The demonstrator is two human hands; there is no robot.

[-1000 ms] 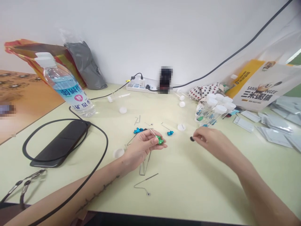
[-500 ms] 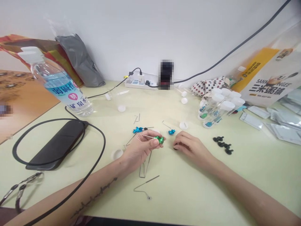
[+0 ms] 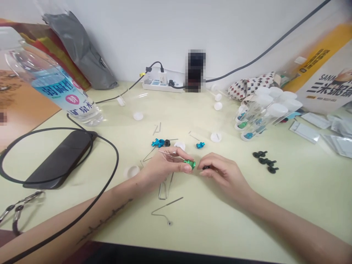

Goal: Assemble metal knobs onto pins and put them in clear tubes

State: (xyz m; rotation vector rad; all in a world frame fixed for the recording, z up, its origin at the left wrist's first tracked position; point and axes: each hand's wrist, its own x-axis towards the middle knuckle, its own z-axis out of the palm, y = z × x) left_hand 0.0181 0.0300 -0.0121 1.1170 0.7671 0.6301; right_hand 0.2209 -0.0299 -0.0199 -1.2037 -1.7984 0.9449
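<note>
Head view: the left hand (image 3: 165, 167) rests on the counter (image 3: 220, 223) with fingers curled. Its thumb and forefinger are pinched on a small green piece (image 3: 189, 164). A thin metal pin (image 3: 172, 155) runs from the green piece back across that hand's fingers. The right hand (image 3: 221, 171) lies just beside it, palm down, fingertips closed on a small black piece (image 3: 206, 167). The black piece sits close to the green piece; whether the two touch cannot be told. Both parts are near the middle of the counter.

Loose items:
- a blue piece (image 3: 200, 145) beyond the hands
- a cluster of black pieces (image 3: 265, 161) to the right
- a bent wire (image 3: 165, 212) toward the front edge
- a white cap (image 3: 131, 171) left of the left wrist
</note>
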